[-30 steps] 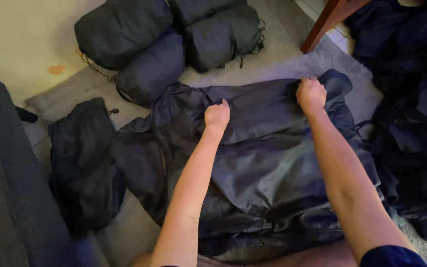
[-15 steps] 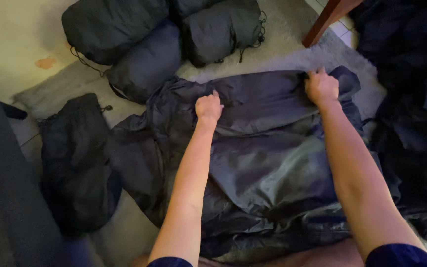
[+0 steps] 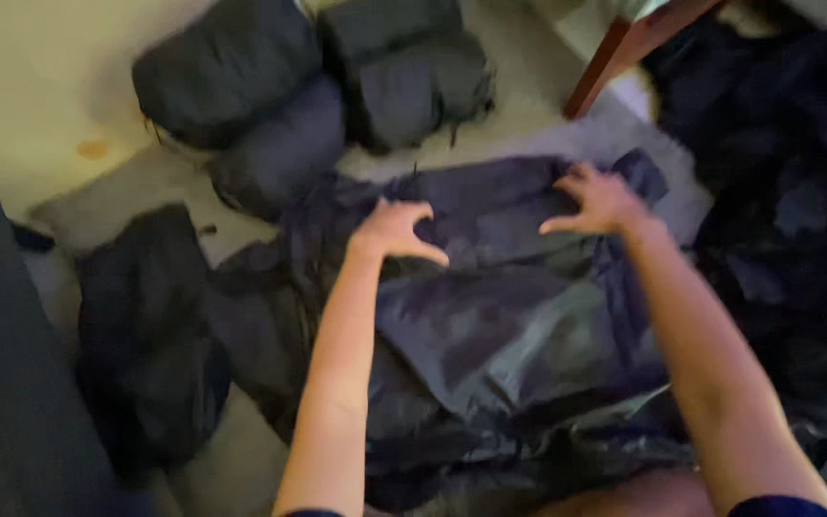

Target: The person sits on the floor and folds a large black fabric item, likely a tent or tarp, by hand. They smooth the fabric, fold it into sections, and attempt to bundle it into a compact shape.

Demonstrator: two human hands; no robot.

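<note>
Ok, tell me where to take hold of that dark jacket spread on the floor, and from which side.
Probably grip the jacket along its far edge, one hand toward each end. It lies flat and wide, and that edge is bunched, giving folds to pinch. Come from above on the near side, as the left hand and right hand do now, fingers spread and curled above it.

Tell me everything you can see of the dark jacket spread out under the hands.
The dark jacket is navy-black, of thin, slightly shiny, crinkled fabric, like a light shell. It lies spread and rumpled on the pale floor, its far edge folded over. The left hand and right hand hover with fingers spread and curled at that far edge; blur hides whether they touch it. Another dark garment lies at its left side.
</note>
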